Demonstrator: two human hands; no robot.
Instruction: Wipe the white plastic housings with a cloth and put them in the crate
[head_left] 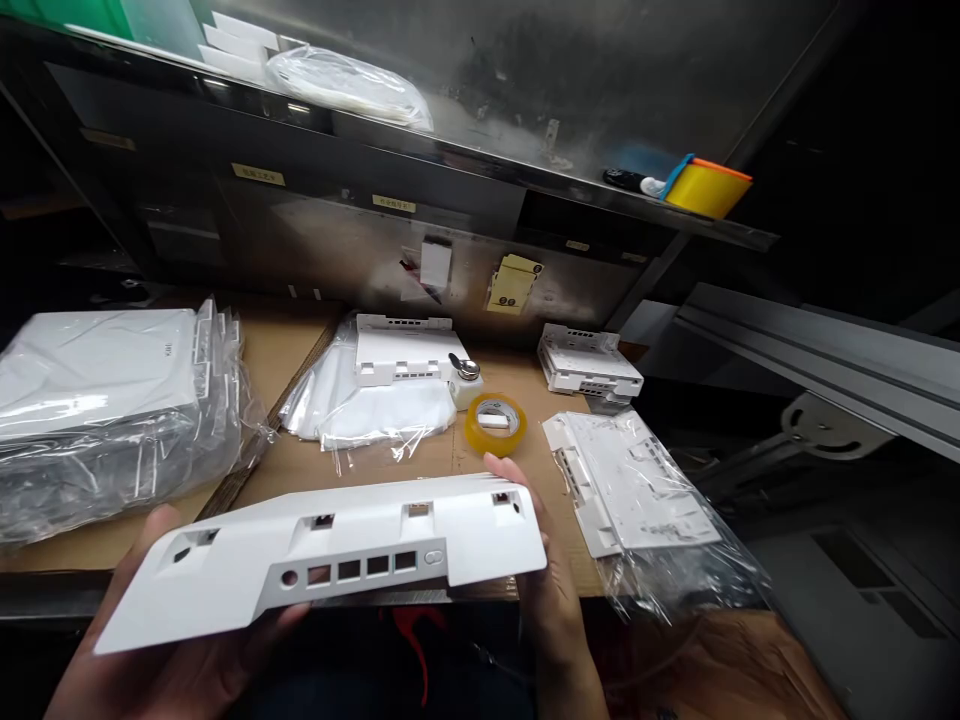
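A white plastic router housing point(225, 580) is held up in front of me, its long edge with a round hole, several square port openings and slots turned toward me. My left hand point(176, 665) grips its left end from below and behind, with the thumb at the upper edge. Around the right end is my right hand point(551, 585), fingertips showing over the top. Just beyond the housing lies a roll of yellowish clear tape point(474, 428) with a small white piece inside its ring. Right of it, a white panel point(630, 480) rests on a clear plastic bag point(675, 580).
Bagged white housings point(97, 370) are stacked at the left. White housing parts point(409, 352) sit on plastic bags at the back, with more parts point(589, 365) at back right. Cardboard point(292, 340) covers the bench. A metal shelf point(465, 160) runs above, holding a yellow container point(705, 190).
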